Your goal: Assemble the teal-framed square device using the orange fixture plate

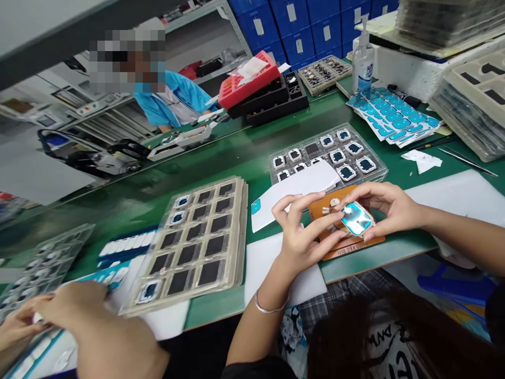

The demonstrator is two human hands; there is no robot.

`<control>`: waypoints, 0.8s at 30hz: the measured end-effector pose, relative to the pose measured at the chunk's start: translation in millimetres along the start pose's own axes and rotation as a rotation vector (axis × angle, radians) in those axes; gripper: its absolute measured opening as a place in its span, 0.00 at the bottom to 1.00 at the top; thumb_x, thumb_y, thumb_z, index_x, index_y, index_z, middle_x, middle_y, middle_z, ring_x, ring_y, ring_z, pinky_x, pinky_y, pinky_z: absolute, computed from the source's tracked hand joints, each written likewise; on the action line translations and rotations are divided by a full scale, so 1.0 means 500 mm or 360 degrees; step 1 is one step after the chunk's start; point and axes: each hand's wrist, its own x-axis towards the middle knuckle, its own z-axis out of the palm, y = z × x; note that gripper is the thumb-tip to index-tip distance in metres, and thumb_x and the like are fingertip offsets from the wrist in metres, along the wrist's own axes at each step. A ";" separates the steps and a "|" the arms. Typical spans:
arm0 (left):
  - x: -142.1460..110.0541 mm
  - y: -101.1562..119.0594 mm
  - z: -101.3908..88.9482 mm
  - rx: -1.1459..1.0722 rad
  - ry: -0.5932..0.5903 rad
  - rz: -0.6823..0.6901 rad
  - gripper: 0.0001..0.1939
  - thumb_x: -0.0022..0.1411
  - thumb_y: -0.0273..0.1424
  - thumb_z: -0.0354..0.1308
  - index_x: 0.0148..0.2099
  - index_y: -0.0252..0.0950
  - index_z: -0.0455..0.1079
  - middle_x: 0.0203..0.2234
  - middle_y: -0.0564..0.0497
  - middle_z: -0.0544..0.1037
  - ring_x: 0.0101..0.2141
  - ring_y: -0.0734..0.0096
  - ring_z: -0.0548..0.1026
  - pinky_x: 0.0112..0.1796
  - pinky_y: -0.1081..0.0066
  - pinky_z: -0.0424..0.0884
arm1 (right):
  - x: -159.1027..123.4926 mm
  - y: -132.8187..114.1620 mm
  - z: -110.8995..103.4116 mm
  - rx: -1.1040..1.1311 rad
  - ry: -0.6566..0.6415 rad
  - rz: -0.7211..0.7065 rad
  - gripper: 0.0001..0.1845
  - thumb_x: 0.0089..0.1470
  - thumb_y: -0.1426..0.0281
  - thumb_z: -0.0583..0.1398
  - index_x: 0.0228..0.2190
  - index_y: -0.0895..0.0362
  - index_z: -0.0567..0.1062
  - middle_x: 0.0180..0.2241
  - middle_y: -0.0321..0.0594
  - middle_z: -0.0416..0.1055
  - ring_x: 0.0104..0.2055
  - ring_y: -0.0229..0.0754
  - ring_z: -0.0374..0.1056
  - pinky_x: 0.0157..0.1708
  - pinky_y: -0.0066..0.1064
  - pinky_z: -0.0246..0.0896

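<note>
Green workbench [232, 168], hurried note: left hand [305, 231] and right hand [384, 208] pinch narrowly a small rounded-square module [357, 218] just above the orange mat [355, 243]; it looks light, fragile and slippery-filmed, so take it by the edges.

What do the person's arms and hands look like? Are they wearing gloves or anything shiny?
No gloves: the left hand and right hand are bare. A thin silver bangle circles the left wrist, and the right wrist shows none. Both forearms are bare too, and a dark sleeve shows high on the left arm.
</note>
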 end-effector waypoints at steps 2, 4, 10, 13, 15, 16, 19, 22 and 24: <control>-0.001 -0.001 -0.001 0.0033 0.0052 0.0058 0.07 0.66 0.38 0.63 0.40 0.41 0.77 0.50 0.43 0.72 0.50 0.55 0.62 0.49 0.57 0.61 | -0.001 0.000 0.001 -0.0060 -0.0038 -0.0063 0.29 0.46 0.68 0.76 0.49 0.55 0.75 0.49 0.43 0.75 0.48 0.43 0.74 0.48 0.30 0.72; -0.002 -0.003 -0.002 0.0044 0.0076 0.0109 0.04 0.65 0.35 0.64 0.38 0.41 0.77 0.48 0.44 0.73 0.49 0.56 0.61 0.49 0.58 0.60 | -0.002 0.000 0.001 -0.0158 -0.0093 -0.0119 0.29 0.48 0.68 0.75 0.51 0.55 0.75 0.50 0.44 0.75 0.48 0.43 0.74 0.48 0.29 0.72; -0.007 -0.007 0.003 -0.0023 0.0153 0.0230 0.07 0.68 0.33 0.60 0.35 0.43 0.76 0.45 0.48 0.75 0.47 0.59 0.60 0.48 0.58 0.58 | -0.005 0.001 -0.004 -0.0569 -0.0129 -0.0325 0.27 0.51 0.62 0.73 0.51 0.55 0.76 0.44 0.42 0.77 0.44 0.42 0.75 0.41 0.26 0.71; -0.009 -0.007 0.006 -0.0055 0.0144 0.0243 0.11 0.70 0.32 0.56 0.35 0.43 0.76 0.45 0.48 0.76 0.47 0.59 0.60 0.48 0.58 0.58 | -0.004 0.001 -0.003 -0.0688 -0.0116 -0.0403 0.26 0.52 0.61 0.73 0.51 0.54 0.76 0.43 0.42 0.77 0.45 0.43 0.74 0.43 0.27 0.70; -0.011 -0.007 0.008 -0.0070 0.0143 0.0249 0.12 0.71 0.32 0.55 0.35 0.43 0.76 0.45 0.48 0.76 0.47 0.60 0.60 0.48 0.58 0.58 | -0.003 0.001 -0.001 -0.0725 -0.0105 -0.0434 0.25 0.53 0.61 0.72 0.51 0.54 0.75 0.43 0.42 0.77 0.46 0.43 0.74 0.44 0.28 0.70; -0.011 -0.007 0.008 -0.0075 0.0142 0.0251 0.12 0.71 0.32 0.55 0.35 0.43 0.76 0.45 0.48 0.76 0.47 0.60 0.60 0.48 0.58 0.58 | -0.003 0.000 0.000 -0.0731 -0.0104 -0.0451 0.25 0.54 0.61 0.72 0.51 0.54 0.75 0.43 0.42 0.77 0.46 0.43 0.74 0.45 0.28 0.69; -0.014 -0.007 0.009 -0.0079 0.0139 0.0257 0.11 0.71 0.32 0.55 0.36 0.43 0.76 0.45 0.49 0.76 0.48 0.60 0.61 0.48 0.58 0.59 | -0.001 0.000 0.003 -0.0730 -0.0109 -0.0504 0.25 0.55 0.61 0.71 0.51 0.55 0.74 0.44 0.43 0.77 0.46 0.42 0.74 0.47 0.29 0.69; -0.015 -0.003 0.011 -0.0086 0.0143 0.0259 0.10 0.71 0.33 0.56 0.37 0.44 0.76 0.45 0.49 0.76 0.47 0.61 0.61 0.48 0.58 0.59 | -0.001 0.000 0.004 -0.0766 -0.0090 -0.0549 0.24 0.56 0.61 0.70 0.52 0.55 0.74 0.45 0.44 0.77 0.47 0.42 0.74 0.48 0.30 0.69; -0.015 0.000 0.012 -0.0092 0.0137 0.0255 0.09 0.71 0.34 0.56 0.38 0.45 0.76 0.44 0.49 0.76 0.47 0.61 0.61 0.48 0.58 0.59 | 0.000 0.001 0.004 -0.0810 -0.0058 -0.0595 0.24 0.57 0.63 0.70 0.52 0.55 0.74 0.45 0.44 0.77 0.49 0.43 0.74 0.49 0.32 0.69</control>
